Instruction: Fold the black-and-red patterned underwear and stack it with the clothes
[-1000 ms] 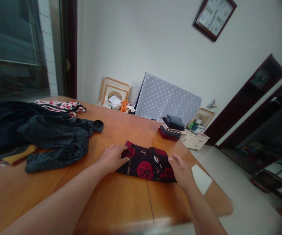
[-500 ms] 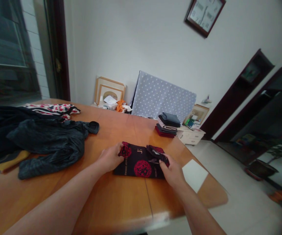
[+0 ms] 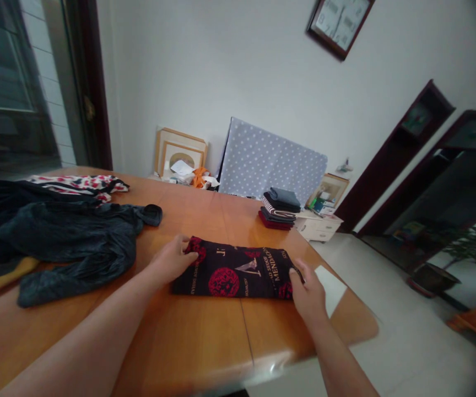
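A black garment with red flower prints and pale lettering (image 3: 238, 271) lies folded into a long strip on the wooden table (image 3: 205, 342). My left hand (image 3: 172, 259) grips its left end, fingers curled over the edge. At the right end my right hand (image 3: 307, 289) pinches the cloth's corner. Both forearms reach in from the bottom of the view.
A pile of dark clothes (image 3: 56, 237) and a red-and-white patterned cloth (image 3: 76, 183) lie at the left. A stack of folded clothes (image 3: 278, 208) sits at the far right edge. A white sheet (image 3: 329, 281) lies near the right corner. Floor drops off beyond.
The right hand took the folded-over flap and drew it out to the right, so the garment now lies longer and flatter. The left hand stayed on the left end.
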Action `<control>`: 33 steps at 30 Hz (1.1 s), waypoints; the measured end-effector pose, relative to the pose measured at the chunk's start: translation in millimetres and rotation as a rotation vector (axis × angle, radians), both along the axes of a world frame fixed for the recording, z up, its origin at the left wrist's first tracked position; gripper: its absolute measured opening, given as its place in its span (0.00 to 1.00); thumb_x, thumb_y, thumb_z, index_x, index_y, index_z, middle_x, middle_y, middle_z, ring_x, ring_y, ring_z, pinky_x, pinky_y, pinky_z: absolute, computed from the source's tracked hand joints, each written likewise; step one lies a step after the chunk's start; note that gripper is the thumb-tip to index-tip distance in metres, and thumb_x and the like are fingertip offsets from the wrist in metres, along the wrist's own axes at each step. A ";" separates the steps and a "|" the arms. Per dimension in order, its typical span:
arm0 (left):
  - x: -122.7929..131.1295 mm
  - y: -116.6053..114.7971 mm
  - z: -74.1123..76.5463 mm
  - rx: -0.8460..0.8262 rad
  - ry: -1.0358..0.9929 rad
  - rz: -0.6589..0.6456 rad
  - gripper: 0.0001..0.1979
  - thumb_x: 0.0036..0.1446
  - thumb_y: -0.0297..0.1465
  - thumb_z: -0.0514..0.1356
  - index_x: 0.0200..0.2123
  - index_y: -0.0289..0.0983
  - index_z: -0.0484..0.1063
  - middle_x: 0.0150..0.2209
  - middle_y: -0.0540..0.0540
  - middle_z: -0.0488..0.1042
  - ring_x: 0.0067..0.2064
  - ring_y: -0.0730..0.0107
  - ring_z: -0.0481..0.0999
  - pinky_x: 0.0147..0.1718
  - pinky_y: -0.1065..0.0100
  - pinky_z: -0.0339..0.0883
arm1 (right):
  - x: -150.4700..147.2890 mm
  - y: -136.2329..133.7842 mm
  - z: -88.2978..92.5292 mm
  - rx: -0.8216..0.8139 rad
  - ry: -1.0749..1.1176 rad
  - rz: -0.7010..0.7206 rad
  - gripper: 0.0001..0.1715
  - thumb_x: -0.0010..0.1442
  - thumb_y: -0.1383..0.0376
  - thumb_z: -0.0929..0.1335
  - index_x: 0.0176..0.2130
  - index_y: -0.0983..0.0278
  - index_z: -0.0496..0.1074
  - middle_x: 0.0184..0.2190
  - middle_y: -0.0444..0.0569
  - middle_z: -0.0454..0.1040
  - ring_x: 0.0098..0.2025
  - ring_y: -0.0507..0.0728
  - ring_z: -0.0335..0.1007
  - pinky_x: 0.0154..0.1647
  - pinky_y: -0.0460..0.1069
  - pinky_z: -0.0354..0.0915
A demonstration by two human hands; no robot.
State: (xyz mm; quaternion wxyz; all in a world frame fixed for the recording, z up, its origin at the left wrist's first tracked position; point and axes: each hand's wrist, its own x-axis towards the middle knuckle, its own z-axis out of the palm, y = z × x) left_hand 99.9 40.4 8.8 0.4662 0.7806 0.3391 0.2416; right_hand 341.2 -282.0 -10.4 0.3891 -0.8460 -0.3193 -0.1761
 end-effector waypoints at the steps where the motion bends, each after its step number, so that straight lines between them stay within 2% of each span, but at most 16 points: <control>1: 2.2 -1.1 -0.6 -0.088 -0.089 -0.022 0.24 0.49 0.36 0.66 0.50 0.39 0.66 0.41 0.42 0.80 0.42 0.57 0.81 0.38 0.63 0.71 | -3.2 2.5 0.1 -0.112 -0.021 0.066 0.30 0.64 0.52 0.61 0.59 0.64 0.69 0.60 0.56 0.69 0.64 0.63 0.61 0.65 0.61 0.55; 3: 5.1 -4.9 1.7 -0.211 -0.223 -0.025 0.26 0.51 0.34 0.66 0.53 0.38 0.64 0.40 0.43 0.80 0.39 0.61 0.81 0.36 0.65 0.72 | -7.6 6.7 -0.5 -0.328 -0.028 0.157 0.29 0.66 0.53 0.61 0.60 0.63 0.68 0.62 0.56 0.67 0.67 0.63 0.57 0.67 0.63 0.51; 5: 6.0 -10.2 7.2 -0.271 -0.288 0.019 0.30 0.50 0.33 0.67 0.56 0.37 0.62 0.38 0.44 0.80 0.36 0.63 0.81 0.34 0.66 0.72 | -9.0 8.8 -1.1 -0.468 -0.010 0.175 0.29 0.67 0.54 0.60 0.61 0.63 0.68 0.62 0.56 0.67 0.67 0.65 0.57 0.68 0.65 0.49; 8: 6.7 -16.6 13.9 -0.311 -0.292 0.036 0.33 0.48 0.32 0.68 0.57 0.35 0.62 0.31 0.48 0.79 0.31 0.63 0.80 0.29 0.67 0.70 | -7.9 11.6 2.0 -0.511 -0.004 0.141 0.30 0.67 0.53 0.60 0.61 0.64 0.67 0.61 0.58 0.68 0.66 0.66 0.59 0.67 0.66 0.50; 11: 8.5 -15.9 12.5 -0.333 -0.277 -0.070 0.23 0.48 0.32 0.67 0.48 0.34 0.70 0.29 0.47 0.79 0.29 0.64 0.79 0.30 0.66 0.70 | -8.4 19.9 10.6 -0.470 -0.030 0.151 0.29 0.66 0.54 0.61 0.61 0.64 0.68 0.61 0.58 0.69 0.64 0.65 0.61 0.66 0.65 0.52; 14: 9.3 -9.1 8.3 -0.215 -0.226 -0.116 0.09 0.51 0.33 0.63 0.36 0.35 0.74 0.28 0.47 0.78 0.30 0.64 0.78 0.31 0.65 0.70 | -13.2 35.1 21.3 -0.410 -0.069 0.209 0.29 0.65 0.55 0.62 0.61 0.63 0.67 0.61 0.57 0.68 0.64 0.64 0.61 0.66 0.64 0.54; 16: 8.0 -5.4 9.7 -0.062 -0.183 -0.095 0.06 0.51 0.32 0.60 0.32 0.36 0.74 0.28 0.47 0.77 0.31 0.64 0.77 0.33 0.64 0.69 | -18.0 47.7 28.1 -0.383 -0.090 0.246 0.29 0.64 0.56 0.63 0.61 0.64 0.67 0.62 0.57 0.68 0.65 0.63 0.60 0.66 0.63 0.55; 19: 1.9 -7.3 21.3 0.098 -0.187 -0.085 0.05 0.50 0.31 0.60 0.31 0.37 0.74 0.32 0.48 0.76 0.36 0.63 0.76 0.38 0.64 0.67 | -26.6 67.0 37.5 -0.379 -0.114 0.305 0.30 0.63 0.58 0.64 0.62 0.64 0.66 0.63 0.57 0.66 0.66 0.63 0.58 0.67 0.61 0.54; 21: -5.1 -13.8 33.3 0.019 -0.252 -0.186 0.05 0.51 0.31 0.59 0.32 0.38 0.72 0.34 0.48 0.76 0.39 0.64 0.75 0.41 0.64 0.67 | -32.7 78.7 44.1 -0.395 -0.132 0.362 0.34 0.62 0.61 0.64 0.65 0.64 0.62 0.65 0.56 0.63 0.68 0.63 0.54 0.68 0.61 0.52; 25: -22.7 -28.8 53.8 -0.285 -0.267 -0.604 0.07 0.51 0.31 0.59 0.36 0.37 0.72 0.38 0.48 0.77 0.40 0.66 0.74 0.44 0.66 0.65 | -45.0 94.5 59.7 -0.488 -0.157 0.505 0.45 0.56 0.67 0.65 0.70 0.60 0.51 0.70 0.53 0.51 0.73 0.62 0.39 0.70 0.64 0.42; 26: -26.6 -31.2 56.6 -0.330 -0.235 -0.682 0.08 0.51 0.30 0.60 0.36 0.37 0.72 0.38 0.48 0.77 0.40 0.67 0.74 0.43 0.66 0.65 | -47.8 96.5 63.7 -0.522 -0.159 0.541 0.46 0.56 0.67 0.66 0.70 0.59 0.51 0.71 0.53 0.48 0.73 0.63 0.36 0.70 0.65 0.41; 28: -32.5 -33.6 59.5 -0.397 -0.176 -0.781 0.08 0.49 0.29 0.61 0.36 0.37 0.73 0.38 0.49 0.77 0.39 0.67 0.74 0.42 0.67 0.65 | -53.1 97.7 71.1 -0.588 -0.169 0.610 0.41 0.55 0.65 0.68 0.66 0.56 0.60 0.72 0.52 0.47 0.73 0.65 0.34 0.69 0.68 0.37; 30: -35.9 -33.7 60.3 -0.437 -0.147 -0.819 0.09 0.49 0.28 0.61 0.36 0.38 0.73 0.37 0.49 0.76 0.38 0.68 0.73 0.40 0.68 0.64 | -57.6 95.4 76.9 -0.637 -0.183 0.661 0.27 0.54 0.66 0.70 0.54 0.55 0.73 0.69 0.50 0.55 0.72 0.67 0.40 0.68 0.70 0.33; 32: -37.8 -33.2 61.2 -0.458 -0.149 -0.834 0.08 0.49 0.28 0.61 0.36 0.38 0.74 0.36 0.49 0.76 0.37 0.68 0.73 0.39 0.68 0.64 | -60.6 89.5 80.7 -0.654 -0.188 0.667 0.15 0.54 0.68 0.69 0.43 0.56 0.77 0.59 0.48 0.71 0.66 0.65 0.57 0.67 0.71 0.29; 33: -38.6 -33.1 62.1 -0.468 -0.153 -0.839 0.08 0.49 0.28 0.62 0.35 0.37 0.74 0.35 0.49 0.76 0.36 0.69 0.72 0.39 0.68 0.64 | -61.1 85.3 82.0 -0.653 -0.188 0.652 0.13 0.55 0.68 0.68 0.40 0.56 0.76 0.52 0.47 0.77 0.60 0.63 0.65 0.67 0.71 0.27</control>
